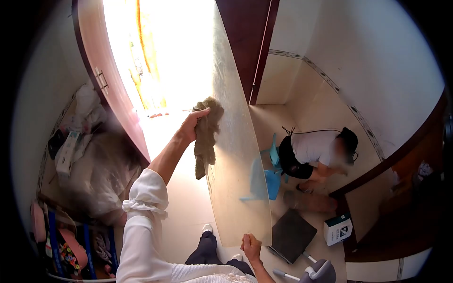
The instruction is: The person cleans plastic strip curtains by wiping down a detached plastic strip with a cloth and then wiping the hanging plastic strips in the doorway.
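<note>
Left hand presses one cloth on one glass pane — right hand grips its edge.

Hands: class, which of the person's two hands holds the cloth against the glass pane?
The left hand, raised high, presses the olive cloth to the glass pane. The right hand only grips the pane's bottom edge, with no cloth.

Looks like a room in somebody's home, mid clean-up. Pale tiled floor with a patterned border strip running along the white walls, dark reddish wooden door swung open to bright daylight on the far side. On the left there's a heap of plastic-wrapped household clutter, and a small blue plastic stool sits on the right.
</note>
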Action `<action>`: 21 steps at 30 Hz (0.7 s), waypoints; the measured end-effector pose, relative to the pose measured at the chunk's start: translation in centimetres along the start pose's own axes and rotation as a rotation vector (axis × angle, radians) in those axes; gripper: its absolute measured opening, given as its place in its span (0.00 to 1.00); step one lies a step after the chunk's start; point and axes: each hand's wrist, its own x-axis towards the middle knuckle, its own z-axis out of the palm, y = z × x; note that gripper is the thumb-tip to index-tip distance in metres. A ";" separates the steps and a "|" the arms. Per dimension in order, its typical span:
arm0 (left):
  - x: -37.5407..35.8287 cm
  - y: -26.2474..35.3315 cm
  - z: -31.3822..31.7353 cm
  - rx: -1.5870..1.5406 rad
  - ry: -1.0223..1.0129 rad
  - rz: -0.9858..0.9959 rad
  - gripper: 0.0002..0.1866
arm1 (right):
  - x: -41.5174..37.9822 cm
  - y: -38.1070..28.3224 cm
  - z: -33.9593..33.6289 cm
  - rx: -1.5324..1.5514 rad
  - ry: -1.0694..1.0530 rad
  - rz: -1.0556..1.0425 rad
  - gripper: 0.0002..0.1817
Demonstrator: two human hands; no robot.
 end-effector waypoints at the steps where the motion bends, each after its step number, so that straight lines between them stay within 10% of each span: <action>1: 1.9 1.1 -0.9 0.013 -0.026 -0.007 0.20 | 0.6 0.5 1.0 -0.014 0.005 0.022 0.17; 9: 3.6 -0.7 -8.8 -0.289 -0.111 -0.075 0.19 | 7.8 5.4 9.0 0.299 -0.106 0.454 0.13; 13: 2.1 -0.8 -11.8 -0.269 -0.102 -0.077 0.21 | 12.3 8.5 7.8 0.225 0.172 0.599 0.25; 21: 0.1 0.5 -13.1 -0.361 0.017 -0.049 0.18 | 31.9 -14.3 10.5 0.369 -0.169 -0.254 0.46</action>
